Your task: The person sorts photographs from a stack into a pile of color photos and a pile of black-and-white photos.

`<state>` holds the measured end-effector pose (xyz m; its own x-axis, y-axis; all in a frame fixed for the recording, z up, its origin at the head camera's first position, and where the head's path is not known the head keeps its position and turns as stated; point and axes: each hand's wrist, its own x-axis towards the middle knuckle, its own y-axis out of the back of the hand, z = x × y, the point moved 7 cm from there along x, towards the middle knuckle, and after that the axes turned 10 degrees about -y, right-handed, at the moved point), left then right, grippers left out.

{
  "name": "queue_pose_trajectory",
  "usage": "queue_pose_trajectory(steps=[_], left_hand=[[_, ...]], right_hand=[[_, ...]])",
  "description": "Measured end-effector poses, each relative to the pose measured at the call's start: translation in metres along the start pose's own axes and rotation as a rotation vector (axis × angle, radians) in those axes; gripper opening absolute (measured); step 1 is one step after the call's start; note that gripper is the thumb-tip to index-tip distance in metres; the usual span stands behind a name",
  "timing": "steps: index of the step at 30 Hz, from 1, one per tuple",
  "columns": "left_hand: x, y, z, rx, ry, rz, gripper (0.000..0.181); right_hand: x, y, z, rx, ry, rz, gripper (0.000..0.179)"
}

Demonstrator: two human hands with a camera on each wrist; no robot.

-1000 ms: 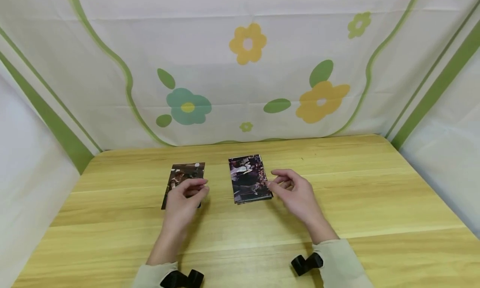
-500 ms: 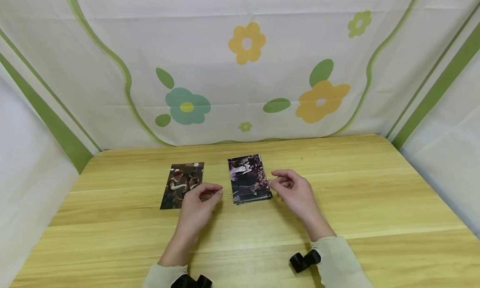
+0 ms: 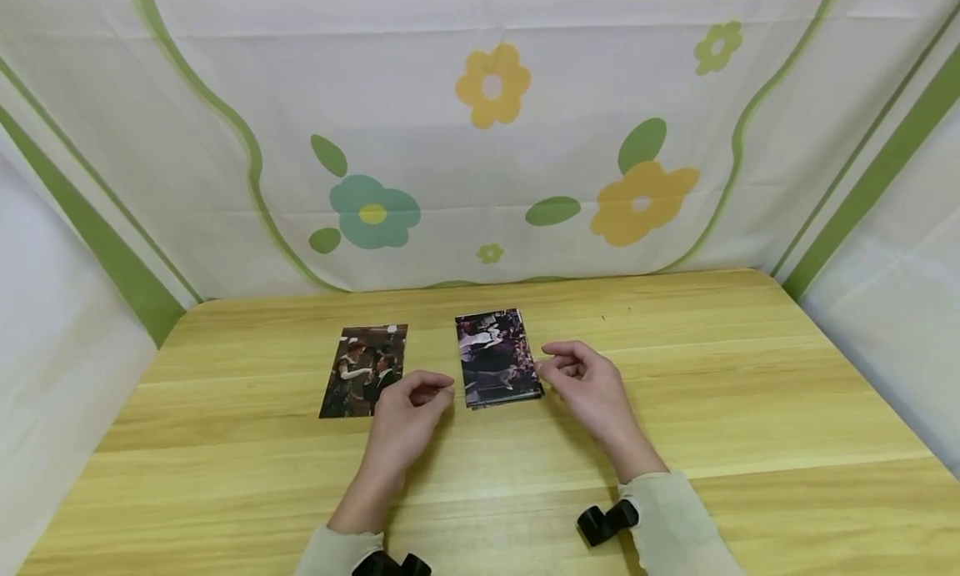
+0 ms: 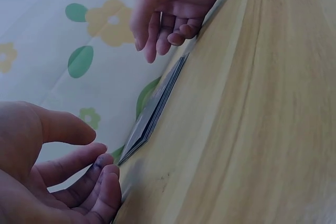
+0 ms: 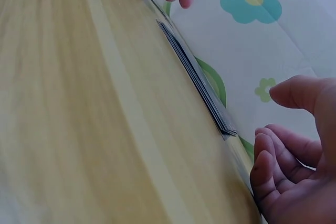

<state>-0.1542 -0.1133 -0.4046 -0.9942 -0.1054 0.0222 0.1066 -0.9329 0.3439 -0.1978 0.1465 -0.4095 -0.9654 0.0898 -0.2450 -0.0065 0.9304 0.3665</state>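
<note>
A stack of photo cards lies on the table, its top card showing a dark crowd scene. Left of it is a single photo card picturing two people in formal clothes; my left hand covers its lower right corner from above. That hand is held between the two, thumb and loosely bent fingers apart with nothing in them. At the right edge of the stack hovers my right hand, fingers also loosely bent and holding nothing. Both wrist views show gaps between thumb and fingers, and the stack's layered edge from the side.
The wooden table runs back to a white cloth backdrop printed with flowers. Cloth walls also stand at left and right. Black wrist cameras sit at the sleeve cuffs.
My left hand has moved right, from over the single card toward the stack, uncovering most of that card's picture. The right hand has stayed nearly still beside the stack.
</note>
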Motion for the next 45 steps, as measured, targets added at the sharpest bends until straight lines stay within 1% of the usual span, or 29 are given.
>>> queue_pose_trajectory(steps=[6, 9, 13, 16, 19, 23, 29, 32, 35, 40, 45], left_hand=[[0.001, -0.001, -0.002, 0.022, 0.003, 0.012, 0.014], [0.002, -0.002, -0.003, 0.047, -0.013, 0.018, 0.013], [0.003, -0.005, -0.003, 0.111, -0.085, 0.023, 0.011], [0.003, -0.009, -0.002, 0.156, -0.146, 0.022, 0.015], [0.003, -0.012, -0.001, 0.178, -0.173, 0.014, 0.02], [0.004, -0.015, -0.004, 0.183, -0.173, 0.008, 0.021], [0.005, -0.014, -0.009, 0.187, -0.162, 0.002, 0.02], [0.006, -0.009, -0.006, 0.208, -0.186, 0.026, 0.02], [0.008, -0.007, -0.003, 0.21, -0.204, 0.039, 0.02], [0.008, -0.016, -0.005, 0.192, -0.187, 0.028, 0.025], [0.007, -0.024, -0.003, 0.207, -0.192, 0.039, 0.037]], right_hand=[[0.002, -0.003, 0.003, -0.005, 0.006, 0.001, 0.035], [0.004, -0.005, 0.004, -0.017, 0.005, 0.011, 0.035], [0.005, -0.006, 0.007, -0.036, 0.002, 0.034, 0.037], [0.005, -0.007, 0.008, -0.063, 0.015, 0.057, 0.038], [0.005, -0.01, 0.009, -0.084, 0.045, 0.075, 0.038], [0.003, -0.016, 0.01, -0.123, 0.077, 0.085, 0.036], [0.001, -0.021, 0.009, -0.159, 0.08, 0.122, 0.035], [0.003, -0.024, 0.005, -0.164, 0.1, 0.12, 0.037], [0.005, -0.025, 0.002, -0.171, 0.113, 0.128, 0.038], [0.005, -0.019, 0.003, -0.216, 0.11, 0.149, 0.039], [0.004, -0.015, 0.002, -0.269, 0.12, 0.134, 0.044]])
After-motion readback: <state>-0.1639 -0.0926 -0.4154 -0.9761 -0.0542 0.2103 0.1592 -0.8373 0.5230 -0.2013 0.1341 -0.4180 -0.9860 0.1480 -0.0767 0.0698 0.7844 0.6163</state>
